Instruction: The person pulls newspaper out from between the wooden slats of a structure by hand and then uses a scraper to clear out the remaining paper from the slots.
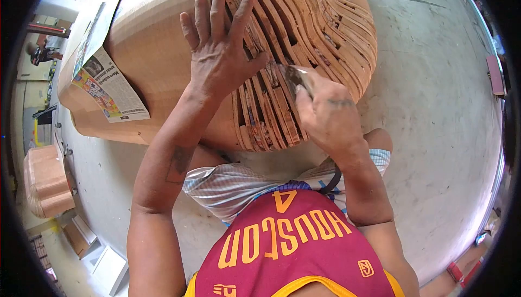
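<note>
A large brown form [163, 42] with a smooth left part lies before me. Its right part is made of many curved layered strips [320, 31] with dark gaps between them. My left hand [222, 47] rests on the boundary of the two parts, its fingers spread and holding nothing. To the right, my right hand [328, 104] is closed round a flat metal blade-like tool [296, 77], whose far end is near the strips. The tool's handle is hidden in the hand. A printed newspaper sheet [116, 88] lies over the form's left side.
Grey floor [434, 96] extends to the right. At the left stand a smaller brown form [49, 180] and, low down, a white panel [110, 270]. Another person [43, 54] is far off at the upper left. My crossed legs are close below the large form.
</note>
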{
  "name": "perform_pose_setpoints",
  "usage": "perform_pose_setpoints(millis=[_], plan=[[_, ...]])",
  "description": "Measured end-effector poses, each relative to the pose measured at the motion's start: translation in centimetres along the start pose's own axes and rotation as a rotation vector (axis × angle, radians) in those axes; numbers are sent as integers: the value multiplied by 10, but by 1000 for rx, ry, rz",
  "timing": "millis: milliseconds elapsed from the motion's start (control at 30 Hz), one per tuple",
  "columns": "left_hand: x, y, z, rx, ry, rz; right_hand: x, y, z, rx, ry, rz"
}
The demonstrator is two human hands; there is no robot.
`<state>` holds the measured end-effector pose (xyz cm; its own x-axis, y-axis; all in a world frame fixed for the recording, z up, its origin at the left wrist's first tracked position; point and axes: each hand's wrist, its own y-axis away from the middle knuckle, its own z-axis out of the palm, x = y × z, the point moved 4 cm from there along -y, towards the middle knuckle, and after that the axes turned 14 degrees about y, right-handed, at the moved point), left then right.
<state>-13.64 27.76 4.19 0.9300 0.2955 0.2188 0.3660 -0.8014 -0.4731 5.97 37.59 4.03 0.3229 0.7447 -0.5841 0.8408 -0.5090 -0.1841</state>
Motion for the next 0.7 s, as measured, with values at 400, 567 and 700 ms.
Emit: perform_pose_setpoints(millis=[400,567,700], plan=[[5,0,5,36,-34,20,-1,-5,6,4,16,8],[3,2,6,13,-31,19,14,-15,47,-112,146,11],[5,0,3,-5,-36,-4,17,-13,20,-72,-1,13]])
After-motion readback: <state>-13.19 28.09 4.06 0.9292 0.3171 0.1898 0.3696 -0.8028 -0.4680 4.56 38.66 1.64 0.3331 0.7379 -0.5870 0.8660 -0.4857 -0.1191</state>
